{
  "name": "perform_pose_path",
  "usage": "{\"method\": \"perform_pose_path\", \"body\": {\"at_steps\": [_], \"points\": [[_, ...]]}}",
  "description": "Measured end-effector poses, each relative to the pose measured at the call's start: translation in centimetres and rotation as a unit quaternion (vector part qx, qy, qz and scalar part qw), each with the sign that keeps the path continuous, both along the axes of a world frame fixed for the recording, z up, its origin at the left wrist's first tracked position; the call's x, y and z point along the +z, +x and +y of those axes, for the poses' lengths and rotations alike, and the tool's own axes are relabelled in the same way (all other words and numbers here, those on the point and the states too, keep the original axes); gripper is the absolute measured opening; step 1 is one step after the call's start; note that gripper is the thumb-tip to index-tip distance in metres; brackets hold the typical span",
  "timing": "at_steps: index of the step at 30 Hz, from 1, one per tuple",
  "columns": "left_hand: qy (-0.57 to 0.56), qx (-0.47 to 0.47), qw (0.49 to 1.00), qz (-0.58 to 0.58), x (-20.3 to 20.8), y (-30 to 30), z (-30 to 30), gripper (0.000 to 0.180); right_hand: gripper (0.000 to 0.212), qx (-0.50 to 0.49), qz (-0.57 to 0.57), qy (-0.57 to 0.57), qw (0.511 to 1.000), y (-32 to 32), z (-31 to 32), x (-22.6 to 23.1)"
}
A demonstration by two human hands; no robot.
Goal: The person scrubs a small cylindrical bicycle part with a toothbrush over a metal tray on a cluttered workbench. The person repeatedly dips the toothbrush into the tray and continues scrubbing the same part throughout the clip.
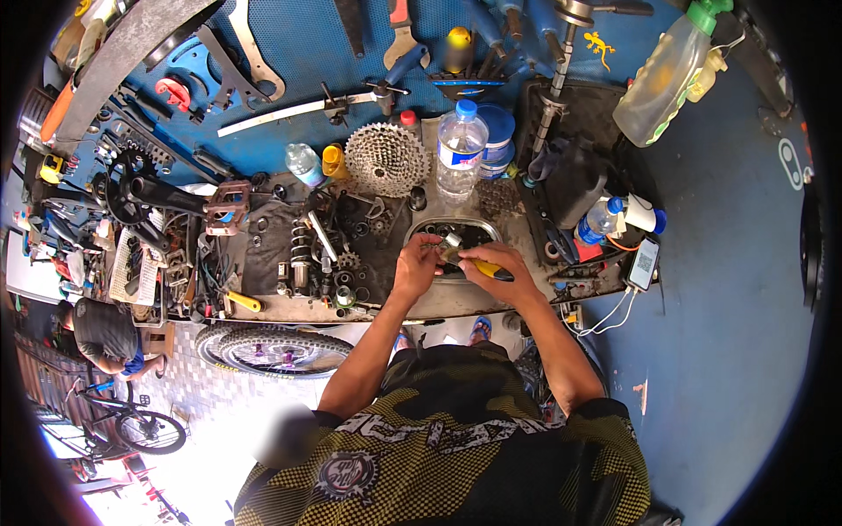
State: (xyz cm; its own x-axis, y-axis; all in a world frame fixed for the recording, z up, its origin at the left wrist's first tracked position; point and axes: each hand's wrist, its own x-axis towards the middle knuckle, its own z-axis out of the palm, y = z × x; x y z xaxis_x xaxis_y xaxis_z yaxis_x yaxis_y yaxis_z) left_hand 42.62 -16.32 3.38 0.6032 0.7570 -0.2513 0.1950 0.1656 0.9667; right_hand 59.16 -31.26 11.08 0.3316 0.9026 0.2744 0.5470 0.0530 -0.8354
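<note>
At the front edge of the workbench, both my hands meet over a metal tray (498, 231) of small dark parts. My left hand (417, 270) is closed, its fingertips pinched around something too small to name. A small silver cylindrical part (452, 239) shows just beyond those fingertips; whether it is held or lies in the tray is unclear. My right hand (513, 273) is wrapped around a tool with a yellow and black handle (493, 270). Its working end points at the left fingertips and is hard to make out.
Behind the tray stand a large bicycle cassette (387, 160) and a water bottle (461, 153). A shock absorber (301, 256) and loose parts lie to the left. On the right are a phone (644, 265) with a white cable and a small bottle (600, 221). A person (110, 333) crouches at far left.
</note>
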Motion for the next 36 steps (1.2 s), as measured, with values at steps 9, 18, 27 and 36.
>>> {"method": "perform_pose_path", "body": {"at_steps": [9,18,27,36], "points": [[-0.169,-0.014,0.980,-0.099,0.5,-0.1,0.2,0.031,0.022,-0.027,-0.153,-0.077,0.985,3.2,-1.3,-4.3],[-0.096,-0.046,0.991,-0.086,-1.1,0.2,0.4,0.041,0.025,-0.024,0.177,-0.064,0.982,-0.6,1.3,-2.2],[-0.036,-0.031,0.998,-0.038,-0.5,0.8,0.4,0.037,0.024,-0.082,0.124,-0.033,0.988,-0.4,1.7,-1.7],[-0.006,-0.004,0.999,-0.051,-0.8,0.9,0.5,0.036,0.033,-0.137,0.138,-0.090,0.977,-0.7,1.7,-2.5]]}}
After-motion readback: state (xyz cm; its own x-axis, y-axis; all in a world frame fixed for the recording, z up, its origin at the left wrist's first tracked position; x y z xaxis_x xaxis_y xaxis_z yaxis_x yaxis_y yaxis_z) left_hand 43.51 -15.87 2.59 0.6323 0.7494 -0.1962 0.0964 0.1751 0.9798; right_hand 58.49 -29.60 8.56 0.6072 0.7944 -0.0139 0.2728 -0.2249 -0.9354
